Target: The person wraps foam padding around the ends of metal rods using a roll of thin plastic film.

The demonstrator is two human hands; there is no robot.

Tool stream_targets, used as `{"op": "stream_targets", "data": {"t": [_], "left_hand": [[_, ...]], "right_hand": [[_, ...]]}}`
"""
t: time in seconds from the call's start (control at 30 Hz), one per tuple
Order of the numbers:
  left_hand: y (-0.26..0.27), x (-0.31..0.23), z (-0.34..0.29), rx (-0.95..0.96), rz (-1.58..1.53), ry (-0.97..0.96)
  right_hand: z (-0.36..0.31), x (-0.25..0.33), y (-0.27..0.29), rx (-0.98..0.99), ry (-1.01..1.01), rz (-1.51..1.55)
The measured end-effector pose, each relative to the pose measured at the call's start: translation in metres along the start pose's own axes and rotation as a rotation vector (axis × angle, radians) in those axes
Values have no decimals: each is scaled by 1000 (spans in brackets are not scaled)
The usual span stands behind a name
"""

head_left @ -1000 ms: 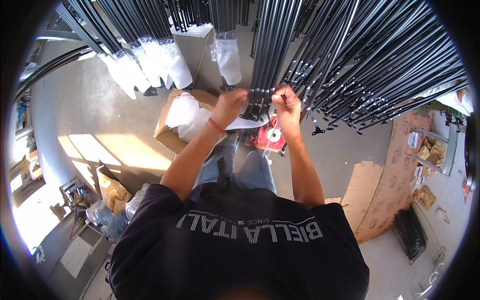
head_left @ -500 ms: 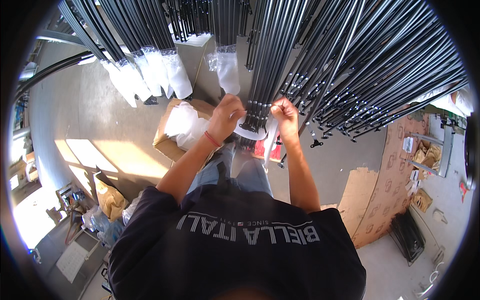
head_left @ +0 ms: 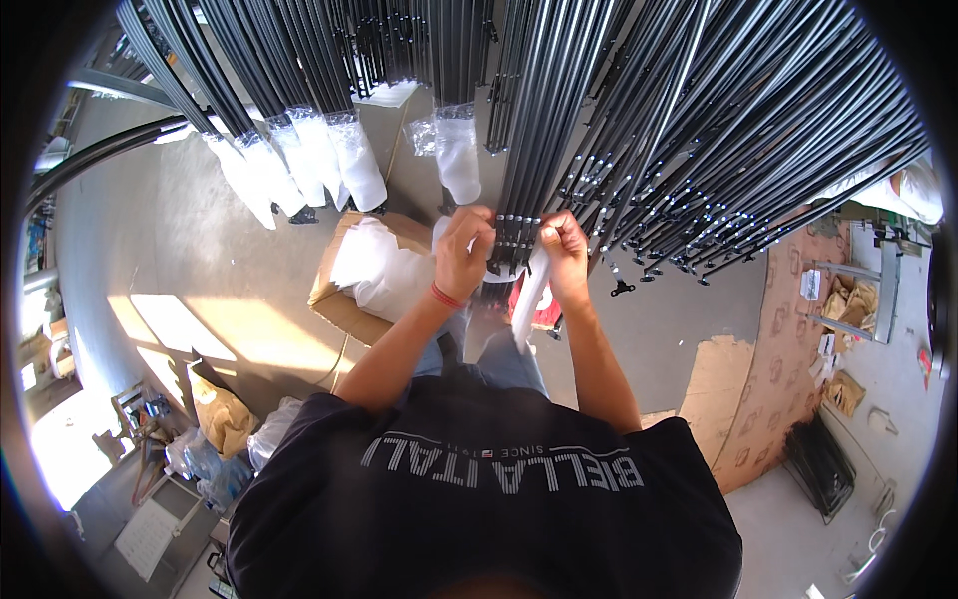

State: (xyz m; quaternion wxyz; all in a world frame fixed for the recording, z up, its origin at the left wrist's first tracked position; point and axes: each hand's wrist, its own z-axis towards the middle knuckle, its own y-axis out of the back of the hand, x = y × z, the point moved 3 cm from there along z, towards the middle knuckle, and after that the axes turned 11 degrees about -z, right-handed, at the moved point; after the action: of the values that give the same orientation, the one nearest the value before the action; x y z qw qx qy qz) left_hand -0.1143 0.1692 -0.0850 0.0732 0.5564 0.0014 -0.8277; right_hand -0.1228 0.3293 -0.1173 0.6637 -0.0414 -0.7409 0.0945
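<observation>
A bundle of black rods [head_left: 532, 160] comes down from the top with its lower ends between my two hands. A thin white foam sheet [head_left: 528, 304] lies behind and below these ends, with one edge hanging toward my legs. My left hand [head_left: 465, 250] is closed at the left of the bundle, gripping the sheet. At the right side my right hand [head_left: 565, 248] makes a fist with the sheet's other edge in it. Just beyond my left hand, another rod bundle ends in a white wrap [head_left: 458, 165] with clear film.
An open cardboard box [head_left: 344, 299] of white sheets stands left of my hands. Several white-wrapped rod ends [head_left: 354, 165] hang at the upper left. Many loose black rods [head_left: 718, 150] fan out at the right. Cardboard [head_left: 718, 384] lies on the floor, right.
Both hands have come slightly lower in the picture and the left hand is a little nearer the bundle. The sheet's right edge now hangs more visibly below my right hand.
</observation>
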Motion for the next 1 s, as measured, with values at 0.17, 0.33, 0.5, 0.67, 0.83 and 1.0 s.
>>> {"op": "stream_targets", "data": {"t": [0.17,0.33,0.5,0.67,0.83,1.0], "left_hand": [[1,-6,4,5,19,-71],[2,-12,12,-27,2,-158],[8,5,5,24,-79,99],[10,28,-16,51,-237,434],[16,20,-6,75,-208,230],[18,12,-3,69,-155,155]], "right_hand": [[-1,-9,1,-53,-39,-43],[-3,-11,2,-74,-36,-99],[0,8,0,-69,68,-253],[13,39,-6,-124,281,-619],[8,48,-11,-94,2,-529],[10,31,-8,-78,38,-459]]}}
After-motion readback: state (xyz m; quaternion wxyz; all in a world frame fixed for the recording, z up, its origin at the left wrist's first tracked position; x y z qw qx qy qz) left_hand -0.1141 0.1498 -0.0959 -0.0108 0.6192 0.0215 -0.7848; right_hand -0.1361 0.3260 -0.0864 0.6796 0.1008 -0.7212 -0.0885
